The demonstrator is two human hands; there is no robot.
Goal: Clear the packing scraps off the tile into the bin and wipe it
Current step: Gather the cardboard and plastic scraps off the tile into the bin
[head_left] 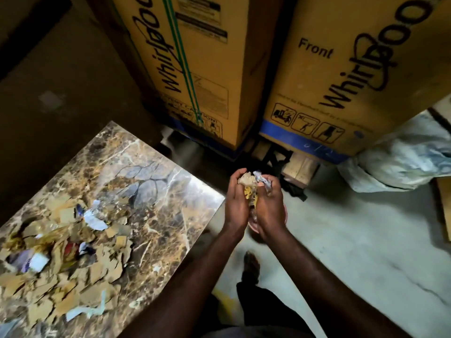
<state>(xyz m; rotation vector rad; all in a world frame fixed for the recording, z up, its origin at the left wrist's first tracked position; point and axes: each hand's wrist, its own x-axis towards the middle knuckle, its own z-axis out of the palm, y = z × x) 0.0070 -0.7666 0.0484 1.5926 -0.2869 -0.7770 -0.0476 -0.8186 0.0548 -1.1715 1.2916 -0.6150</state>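
Forearms, nearest the lens, reach toward 12 o'clock. Two cardboard cartons [341, 76] stand at 12 o'clock. At 9 o'clock lies the marble tile [156, 181], its nearer part covered by packing scraps [73, 254]; clearing seems only partly done, wiping not begun. Left hand [236, 203] and right hand [269, 206], fingers curled, cup one bundle of scraps [250, 189] between them, above a pinkish rim, possibly the bin [253, 226], mostly hidden.

You stood on a pale marbled floor [353, 240]. Two tall Whirlpool cartons [200, 69] [353, 81] rose ahead, a white plastic sack [400, 159] beside the right one. Light was dim.
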